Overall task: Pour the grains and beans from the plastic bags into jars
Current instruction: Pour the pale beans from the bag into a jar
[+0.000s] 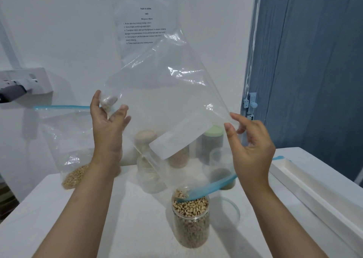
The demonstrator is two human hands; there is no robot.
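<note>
Above the cylindrical bean jar (pixel 190 216), a crinkled clear bag (pixel 167 92) in both hands' pinching grip, left hand (pixel 108 124), right hand (pixel 253 149).

A white wall (pixel 59 32) carries a printed sheet (pixel 144 25) and socket (pixel 29 81); blue door (pixel 314 71) at right.

A single wide-angle view from the person's head looks forward and slightly down over a white table (pixel 127 208) towards a white wall (pixel 59 32), close enough that both forearms enter from the bottom edge. The left hand (pixel 107 126) and right hand (pixel 253 149) sit mid-frame with a clear plastic bag (pixel 167 92) held up between them, near the lens. A blue curtain (pixel 314 61) fills the right side, and straight edges bow near the borders
</note>
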